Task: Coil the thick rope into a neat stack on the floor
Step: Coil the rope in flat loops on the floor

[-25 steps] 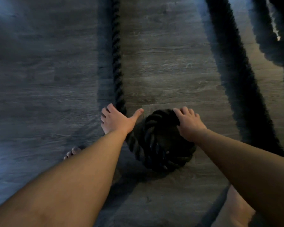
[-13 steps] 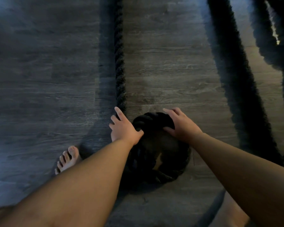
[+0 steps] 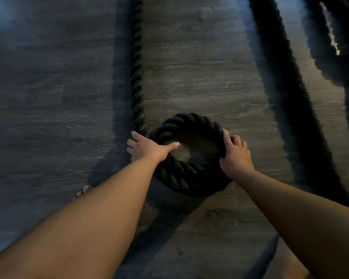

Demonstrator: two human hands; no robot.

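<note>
Dim room, grey wood-plank floor (image 3: 199,81), hard shadows across it. Thick black rope (image 3: 186,178) already bent into one ring flat on the floor, bare floor visible through the middle. Ring sits between the two hands. Left hand (image 3: 147,148) pressed flat on the left side of the ring, fingers spread, thumb reaching inward over the ring's inner edge; not wrapped around the rope. Right hand (image 3: 235,156) draped over the right side of the ring, fingers curled over the top of the strand, thumb hidden, so full grip can't be confirmed. Hands well apart, one per side. Straight run of the same rope leaves the ring just beyond the left fingers and goes away up the frame. Second fuzzy black length (image 3: 286,93) lying diagonally on the floor well right of the right hand; more dark bulk at far upper right, too blurred to identify. Bare toes (image 3: 83,193) showing just left of the left forearm.
</note>
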